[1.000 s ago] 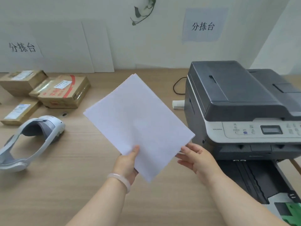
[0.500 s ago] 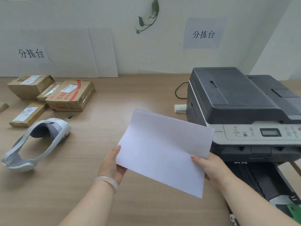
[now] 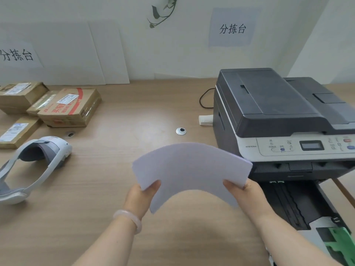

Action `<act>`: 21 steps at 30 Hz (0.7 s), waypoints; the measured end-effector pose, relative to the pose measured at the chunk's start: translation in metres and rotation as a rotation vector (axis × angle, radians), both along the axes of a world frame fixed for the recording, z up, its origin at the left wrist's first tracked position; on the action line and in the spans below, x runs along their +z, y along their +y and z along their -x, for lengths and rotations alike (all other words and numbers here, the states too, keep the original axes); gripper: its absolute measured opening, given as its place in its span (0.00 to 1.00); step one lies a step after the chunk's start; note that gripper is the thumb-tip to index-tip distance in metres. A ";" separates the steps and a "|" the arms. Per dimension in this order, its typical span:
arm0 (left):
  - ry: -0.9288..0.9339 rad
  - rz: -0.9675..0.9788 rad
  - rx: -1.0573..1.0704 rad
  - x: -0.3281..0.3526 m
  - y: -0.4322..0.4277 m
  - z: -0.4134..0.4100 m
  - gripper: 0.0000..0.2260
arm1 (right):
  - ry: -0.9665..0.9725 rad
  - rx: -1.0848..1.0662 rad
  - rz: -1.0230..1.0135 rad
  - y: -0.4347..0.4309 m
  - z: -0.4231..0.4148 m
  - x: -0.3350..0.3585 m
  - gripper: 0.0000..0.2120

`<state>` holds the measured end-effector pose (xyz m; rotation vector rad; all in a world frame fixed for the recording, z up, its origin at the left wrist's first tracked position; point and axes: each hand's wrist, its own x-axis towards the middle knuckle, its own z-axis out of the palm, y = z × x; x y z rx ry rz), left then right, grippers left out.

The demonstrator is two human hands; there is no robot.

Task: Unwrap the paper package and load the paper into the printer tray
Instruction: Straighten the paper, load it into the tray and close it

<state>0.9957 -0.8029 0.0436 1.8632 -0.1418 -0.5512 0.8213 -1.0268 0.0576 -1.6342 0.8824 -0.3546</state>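
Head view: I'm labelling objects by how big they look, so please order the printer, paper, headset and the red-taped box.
1. Printer, clearly largest.
2. Paper, bowed between the hands and near the camera, which enlarges it.
3. Headset and red-taped box look about alike; the box is farther away, so I won't rank them.

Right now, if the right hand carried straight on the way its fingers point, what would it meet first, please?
The right hand points up and leftward, gripping the bowed paper. Beyond the sheet, bare desk likely follows; the printer sits rightward of that line, though depth is unclear.
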 end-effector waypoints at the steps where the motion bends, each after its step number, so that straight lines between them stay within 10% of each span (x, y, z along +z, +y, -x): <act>1: -0.011 0.014 0.019 -0.004 0.000 0.003 0.02 | -0.005 -0.025 -0.006 0.002 0.001 -0.005 0.04; 21: 0.028 -0.271 -0.028 -0.050 0.008 0.011 0.08 | 0.217 -0.025 -0.048 0.023 0.006 -0.047 0.07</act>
